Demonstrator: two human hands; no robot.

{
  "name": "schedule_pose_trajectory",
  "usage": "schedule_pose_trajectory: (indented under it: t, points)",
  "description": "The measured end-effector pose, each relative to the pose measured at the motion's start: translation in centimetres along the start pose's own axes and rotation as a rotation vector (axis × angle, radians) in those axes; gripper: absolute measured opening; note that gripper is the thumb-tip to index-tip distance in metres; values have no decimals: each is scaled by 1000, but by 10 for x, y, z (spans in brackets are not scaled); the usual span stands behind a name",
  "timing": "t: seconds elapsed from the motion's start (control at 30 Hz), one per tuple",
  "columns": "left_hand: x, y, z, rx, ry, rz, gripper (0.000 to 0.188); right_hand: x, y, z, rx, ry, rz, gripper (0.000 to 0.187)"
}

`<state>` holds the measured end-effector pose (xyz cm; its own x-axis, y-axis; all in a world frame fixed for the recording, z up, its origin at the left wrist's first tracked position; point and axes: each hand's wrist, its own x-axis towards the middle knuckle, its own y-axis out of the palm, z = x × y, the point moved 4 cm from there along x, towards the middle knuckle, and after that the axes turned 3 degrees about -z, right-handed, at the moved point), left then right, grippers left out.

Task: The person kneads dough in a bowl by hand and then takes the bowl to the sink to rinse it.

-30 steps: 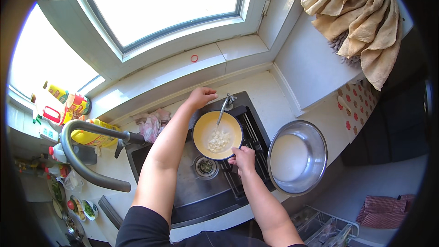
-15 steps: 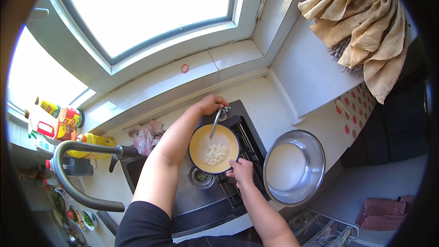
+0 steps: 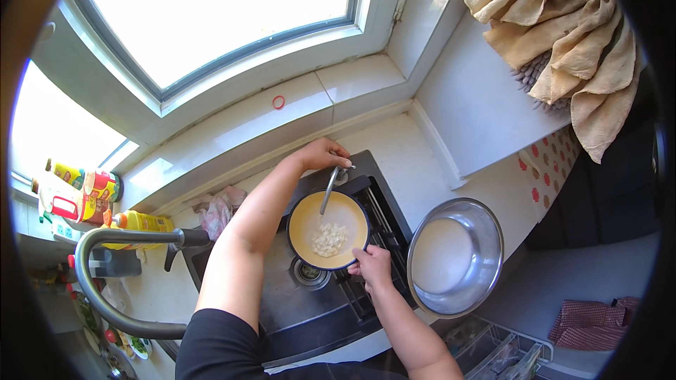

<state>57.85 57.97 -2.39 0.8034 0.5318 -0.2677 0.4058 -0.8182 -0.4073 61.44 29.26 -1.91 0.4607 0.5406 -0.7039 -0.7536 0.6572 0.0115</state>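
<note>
Over the dark sink [image 3: 282, 324], a yellow bowl [image 3: 303, 218] with a dark blue rim holds a heap of small white pieces [image 3: 329, 241]. My right hand [image 3: 372, 266] grips the bowl at its near right edge, thumb on the rim. Above the bowl's far side, my left hand [image 3: 324, 153] is closed at the top of a slim metal tap [image 3: 329, 188]. The tap's spout points down into the bowl, just above the white pieces. My left fingertips are partly hidden behind the tap's top.
To the right stands a steel basin [image 3: 486, 267] with whitish contents. A large grey faucet [image 3: 88, 274] arches at left, near a pink cloth [image 3: 218, 211] and several bottles [image 3: 84, 200]. A beige cloth [image 3: 570, 35] hangs at upper right. A red ring [image 3: 279, 102] lies on the sill.
The view has shifted slightly. Both hands keep their places on the tap and the bowl. The white pieces have spread a little in the bowl.
</note>
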Motion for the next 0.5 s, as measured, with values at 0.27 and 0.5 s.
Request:
schedule_pose_trajectory:
  t: [0.27, 0.5]
  points:
    - [12, -1, 9, 6, 2, 46, 39, -3, 4, -2, 7, -1, 13, 15]
    - [23, 9, 19, -114, 16, 135, 40, 0, 4, -4, -1, -15, 12, 15]
